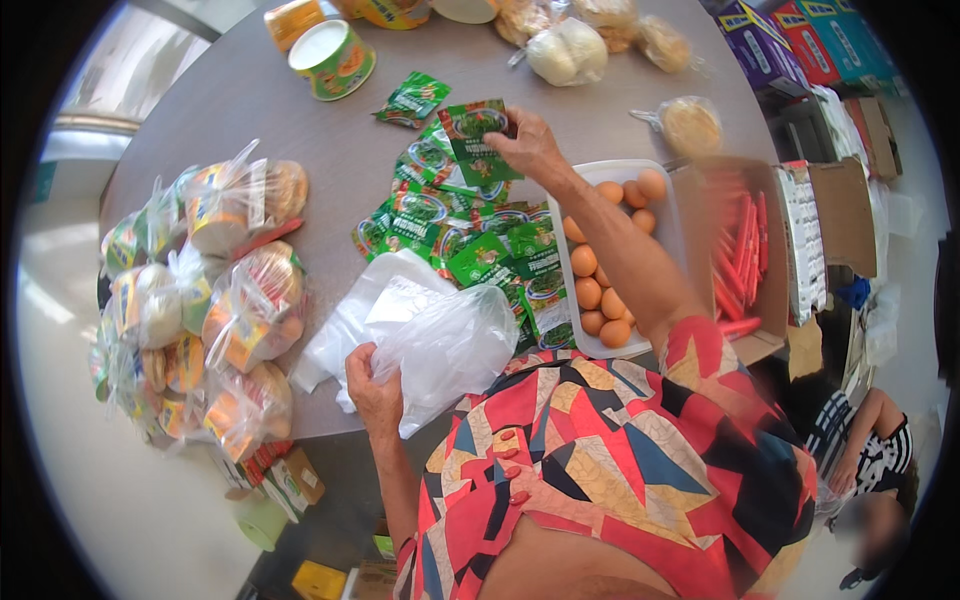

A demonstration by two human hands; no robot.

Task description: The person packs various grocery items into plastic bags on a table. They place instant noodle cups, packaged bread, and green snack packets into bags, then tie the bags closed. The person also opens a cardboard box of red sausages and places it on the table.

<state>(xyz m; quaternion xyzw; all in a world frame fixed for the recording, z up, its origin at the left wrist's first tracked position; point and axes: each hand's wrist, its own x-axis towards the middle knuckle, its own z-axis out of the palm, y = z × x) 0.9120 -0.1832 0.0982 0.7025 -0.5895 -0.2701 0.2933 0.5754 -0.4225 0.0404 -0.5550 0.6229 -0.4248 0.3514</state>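
Observation:
My right hand (pixel 529 141) pinches a green printed food packet (pixel 474 139) by its right side, above a spread pile of similar green packets (pixel 421 211). Near the table's front edge, my left hand (pixel 375 390) grips the rim of a thin clear plastic bag (pixel 457 341). Under that bag lies a stack of flat plastic bags (pixel 352 311). Beneath my right forearm stands a white plastic tub (pixel 564 247) of brown eggs (pixel 589 293). To its right, an open cardboard box (pixel 772 300) holds red wrapped sticks (pixel 742 255).
Several filled, tied clear bags (pixel 255 307) with cups and bread cover the table's left side. A green instant-noodle cup (pixel 332 60) and bagged buns (pixel 566 51) stand at the far side. A wrapped flat bread (pixel 690 126) lies right. Another person (pixel 862 450) is at lower right.

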